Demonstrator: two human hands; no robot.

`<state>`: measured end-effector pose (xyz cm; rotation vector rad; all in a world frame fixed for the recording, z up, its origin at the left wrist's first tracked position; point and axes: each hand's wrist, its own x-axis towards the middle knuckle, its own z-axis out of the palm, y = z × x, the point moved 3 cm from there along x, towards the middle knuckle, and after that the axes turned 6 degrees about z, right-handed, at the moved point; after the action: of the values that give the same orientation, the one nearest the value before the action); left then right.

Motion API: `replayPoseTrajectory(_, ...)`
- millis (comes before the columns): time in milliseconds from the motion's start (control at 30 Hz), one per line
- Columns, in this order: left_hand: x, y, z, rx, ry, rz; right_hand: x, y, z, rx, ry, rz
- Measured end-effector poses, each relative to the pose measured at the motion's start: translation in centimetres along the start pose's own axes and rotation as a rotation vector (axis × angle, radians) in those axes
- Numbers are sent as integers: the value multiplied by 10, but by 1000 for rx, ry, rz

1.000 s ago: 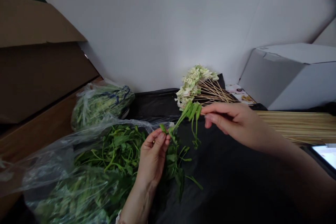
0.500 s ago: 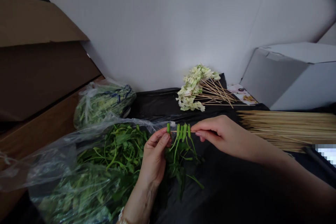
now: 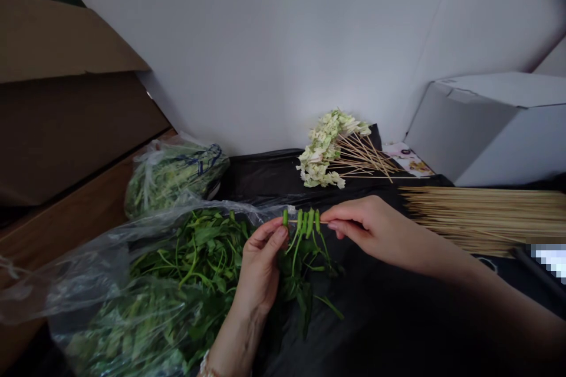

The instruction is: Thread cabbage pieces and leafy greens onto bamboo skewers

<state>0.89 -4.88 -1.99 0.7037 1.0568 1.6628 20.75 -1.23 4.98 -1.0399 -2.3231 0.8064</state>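
Note:
My right hand (image 3: 360, 225) pinches a thin wooden skewer (image 3: 323, 222) that points left. Several cut green stems (image 3: 305, 222) are threaded side by side on it, their leafy ends hanging down. Between the thumb and fingers of my left hand (image 3: 264, 250) is a single green stem piece (image 3: 285, 218) at the skewer's left end. The skewer's tip is hidden at that piece, so I cannot tell whether it has gone through. Just left of my left hand, loose leafy greens (image 3: 198, 247) fill an opened clear plastic bag (image 3: 95, 274).
A second bag of greens (image 3: 174, 174) lies behind. Skewered pale cabbage leaves (image 3: 322, 150) rest on black plastic sheeting (image 3: 260, 174) by the wall. Bare skewers (image 3: 490, 218) lie at right, below a white box (image 3: 490, 123). A cardboard box (image 3: 66, 129) stands at left.
The left stem piece and the skewer's left end have come slightly closer together, with my right hand shifted a little left. Otherwise the scene looks the same.

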Motion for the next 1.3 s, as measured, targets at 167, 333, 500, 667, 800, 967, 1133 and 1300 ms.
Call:
replayPoseTrajectory(167, -1, -1, 1, -8, -28, -11, 0, -1, 3, -1, 9, -15)
replayPoseTrajectory(333, -3, -2, 3, -16, -72, -30, 1, -1, 8, 10, 22, -25)
replayPoseTrajectory(500, -2, -2, 1, 54, -128, 29, 1, 0, 10, 3, 32, -31)
replayPoseTrajectory(667, -5, -3, 4, 124, -215, 83, 0, -2, 12, 17, 57, -56)
replayPoseTrajectory(800, -12, 0, 12, 358, -389, 165, 0, -2, 12, 53, 75, -80)
replayPoseTrajectory(967, -10, 3, 8, 274, -293, 105, 2, 5, 0, 2, 48, -29)
replayPoseTrajectory(1133, 2, 11, -6, -23, -29, 103, 4, 26, -19, -41, 15, 36)
replayPoseTrajectory(1300, 0, 10, -1, -4, -105, 111, 9, 48, -30, 40, 176, 98)
